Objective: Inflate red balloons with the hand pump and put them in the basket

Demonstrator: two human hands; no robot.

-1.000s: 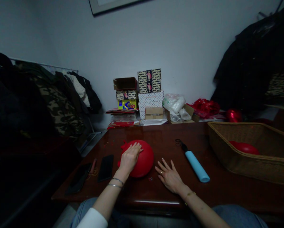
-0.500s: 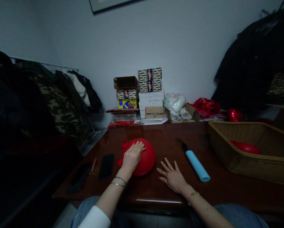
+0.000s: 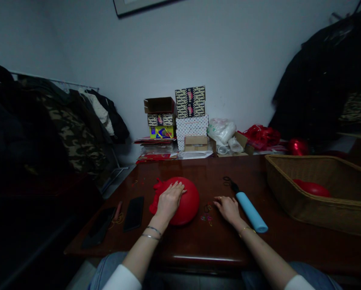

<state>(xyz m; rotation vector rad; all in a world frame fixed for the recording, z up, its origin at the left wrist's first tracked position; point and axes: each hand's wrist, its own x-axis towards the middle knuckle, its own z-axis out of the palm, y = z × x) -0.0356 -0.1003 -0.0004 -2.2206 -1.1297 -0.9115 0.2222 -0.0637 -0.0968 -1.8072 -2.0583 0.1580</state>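
Observation:
A round, inflated red balloon (image 3: 190, 203) lies on the table, its knobbly end towards the left. My left hand (image 3: 170, 201) rests flat on top of it, fingers stretched out and close together. To the right, my right hand (image 3: 229, 209) is low over the table, holding nothing that I can see, with its fingers slightly bent and the index finger reaching left. Beside those fingertips lies a small scatter of coloured rubber bands (image 3: 207, 218). A light blue hand pump (image 3: 252, 212) with a black nozzle lies just right of that hand, and dark-handled scissors (image 3: 227, 179) touch or nearly touch its nozzle.
A wicker basket (image 3: 313, 213) with another red balloon (image 3: 312, 188) in it stands at the right. Two dark phones (image 3: 134, 213) lie at the left. Stacked boxes (image 3: 192, 125) and a bag of white plastic (image 3: 223, 129) line the back wall.
My right hand has moved away from over the rubber bands, up and to the right, uncovering them, and its spread fingers have drawn in. My left hand stays on the balloon.

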